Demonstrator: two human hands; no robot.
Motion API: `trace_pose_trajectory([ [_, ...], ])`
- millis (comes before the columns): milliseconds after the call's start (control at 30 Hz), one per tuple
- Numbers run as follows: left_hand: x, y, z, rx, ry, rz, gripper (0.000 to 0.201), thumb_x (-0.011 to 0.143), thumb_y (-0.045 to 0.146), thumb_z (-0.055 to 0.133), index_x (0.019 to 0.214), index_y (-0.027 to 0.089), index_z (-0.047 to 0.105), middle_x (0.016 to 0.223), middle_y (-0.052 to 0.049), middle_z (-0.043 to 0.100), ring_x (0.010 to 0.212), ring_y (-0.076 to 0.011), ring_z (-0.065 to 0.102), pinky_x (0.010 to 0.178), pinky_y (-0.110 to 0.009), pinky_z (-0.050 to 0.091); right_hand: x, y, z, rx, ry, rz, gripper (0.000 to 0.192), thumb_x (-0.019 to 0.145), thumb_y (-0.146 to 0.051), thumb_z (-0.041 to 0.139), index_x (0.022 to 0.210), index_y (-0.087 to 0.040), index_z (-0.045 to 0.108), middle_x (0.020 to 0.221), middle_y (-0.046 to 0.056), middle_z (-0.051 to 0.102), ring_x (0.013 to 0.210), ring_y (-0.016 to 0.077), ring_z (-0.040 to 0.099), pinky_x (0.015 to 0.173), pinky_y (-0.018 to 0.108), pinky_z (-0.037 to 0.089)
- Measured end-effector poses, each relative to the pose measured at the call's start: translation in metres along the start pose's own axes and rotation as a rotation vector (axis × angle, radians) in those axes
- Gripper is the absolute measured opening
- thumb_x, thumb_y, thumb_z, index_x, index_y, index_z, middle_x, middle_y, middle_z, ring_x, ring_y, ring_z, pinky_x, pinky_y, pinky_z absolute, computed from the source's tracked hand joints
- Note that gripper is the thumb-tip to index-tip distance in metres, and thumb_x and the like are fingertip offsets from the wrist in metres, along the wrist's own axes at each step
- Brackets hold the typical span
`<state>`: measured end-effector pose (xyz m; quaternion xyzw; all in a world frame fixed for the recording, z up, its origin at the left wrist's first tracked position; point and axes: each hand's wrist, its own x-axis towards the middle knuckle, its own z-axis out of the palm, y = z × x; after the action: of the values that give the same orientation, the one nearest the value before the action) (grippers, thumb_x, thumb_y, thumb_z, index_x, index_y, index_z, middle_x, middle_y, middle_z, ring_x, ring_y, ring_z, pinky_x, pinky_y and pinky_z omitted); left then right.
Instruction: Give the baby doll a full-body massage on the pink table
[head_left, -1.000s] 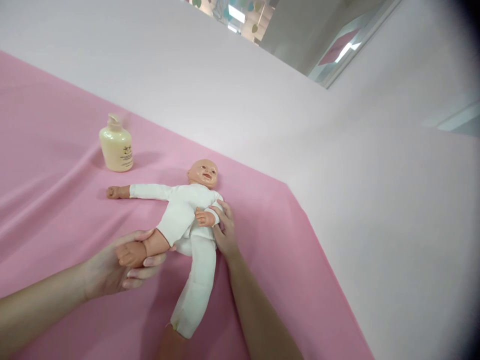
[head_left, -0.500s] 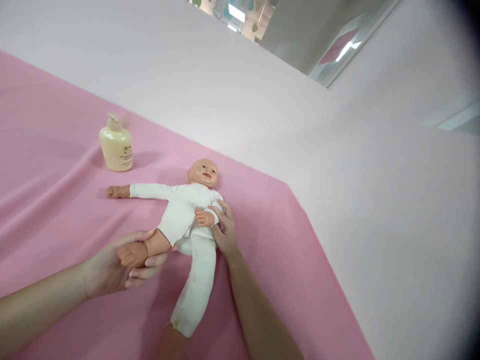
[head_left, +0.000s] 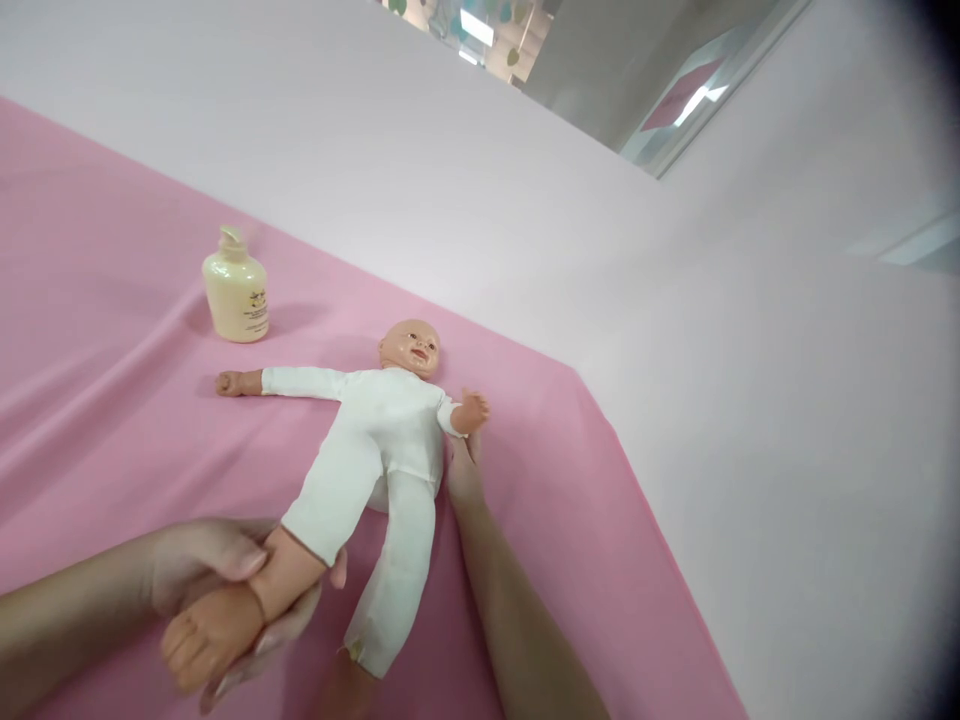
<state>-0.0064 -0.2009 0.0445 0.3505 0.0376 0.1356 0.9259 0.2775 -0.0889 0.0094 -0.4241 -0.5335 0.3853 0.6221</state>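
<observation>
- The plastic baby doll in a white cloth suit lies face-up on the pink cloth-covered bench, head away, legs toward the person.
- Left hand grips its bare foot; right hand touches its side, grip unclear.
- Cream pump bottle stands well left; the cloth edge runs near on the right.

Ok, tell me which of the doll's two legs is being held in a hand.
The leg on the picture's left: the left hand grips its bare lower part by the foot. The other leg lies free on the pink cloth.

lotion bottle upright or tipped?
Upright. The lotion bottle stands on its base on the pink cloth, pump on top, apart from the doll.
</observation>
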Motion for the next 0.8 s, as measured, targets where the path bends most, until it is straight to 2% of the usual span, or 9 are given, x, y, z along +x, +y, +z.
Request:
trace_pose_trajectory([
  [100,0.001,0.001,0.005,-0.132,-0.097,-0.099,0.064,0.068,0.044,0.083,0.125,0.023,0.064,0.083,-0.003,0.065,0.070,-0.0158,0.067,0.058,-0.025,0.053,0.003,0.003,-0.001,0.164,0.141,0.115,0.043,0.085,-0.033,0.061,0.128,-0.026,0.058,0.134,0.003,0.063,0.127,0.0189,0.056,0.113,0.042,0.041],
  [233,0.005,0.004,0.015,-0.213,-0.061,-0.126,0.063,0.063,0.034,0.087,0.121,0.021,0.066,0.085,-0.005,0.069,0.074,-0.0189,0.071,0.051,-0.022,0.050,0.008,0.000,0.000,0.321,0.254,0.180,0.042,0.084,-0.032,0.058,0.125,-0.026,0.057,0.124,0.001,0.068,0.114,0.0178,0.063,0.104,0.039,0.048],
  [400,0.005,0.006,0.020,-0.192,-0.052,-0.141,0.064,0.059,0.032,0.089,0.118,0.020,0.066,0.083,-0.004,0.070,0.068,-0.0189,0.071,0.048,-0.023,0.049,0.013,-0.009,0.000,0.414,0.362,0.346,0.036,0.088,-0.037,0.051,0.119,-0.020,0.057,0.113,0.004,0.071,0.105,0.0183,0.066,0.101,0.039,0.049],
  [500,0.003,0.007,0.019,-0.165,-0.062,-0.193,0.065,0.057,0.028,0.089,0.118,0.019,0.066,0.086,-0.004,0.071,0.067,-0.0213,0.071,0.046,-0.026,0.048,0.015,-0.010,-0.002,0.438,0.399,0.401,0.032,0.090,-0.036,0.046,0.114,-0.020,0.058,0.108,0.004,0.072,0.100,0.0177,0.067,0.100,0.037,0.050],
  [600,0.002,0.007,0.017,-0.109,-0.046,-0.224,0.065,0.058,0.016,0.082,0.121,0.018,0.065,0.087,-0.004,0.073,0.068,-0.0216,0.071,0.047,-0.027,0.047,0.018,-0.007,-0.005,0.453,0.422,0.421,0.028,0.091,-0.033,0.043,0.109,-0.020,0.059,0.101,0.003,0.072,0.098,0.0170,0.068,0.097,0.035,0.052],
  [700,0.001,0.006,0.015,-0.060,-0.060,-0.214,0.067,0.058,0.005,0.073,0.123,0.017,0.063,0.088,-0.005,0.075,0.070,-0.0223,0.070,0.049,-0.028,0.047,0.020,0.000,-0.009,0.497,0.423,0.436,0.025,0.089,-0.030,0.044,0.107,-0.021,0.059,0.102,0.003,0.072,0.098,0.0170,0.068,0.096,0.035,0.054],
  [800,0.001,0.006,0.012,-0.040,-0.072,-0.233,0.068,0.056,0.003,0.074,0.122,0.017,0.064,0.087,-0.005,0.075,0.069,-0.0218,0.070,0.052,-0.028,0.048,0.022,0.008,-0.014,0.530,0.420,0.430,0.025,0.087,-0.029,0.044,0.106,-0.023,0.059,0.104,0.003,0.072,0.103,0.0182,0.069,0.098,0.038,0.054],
])
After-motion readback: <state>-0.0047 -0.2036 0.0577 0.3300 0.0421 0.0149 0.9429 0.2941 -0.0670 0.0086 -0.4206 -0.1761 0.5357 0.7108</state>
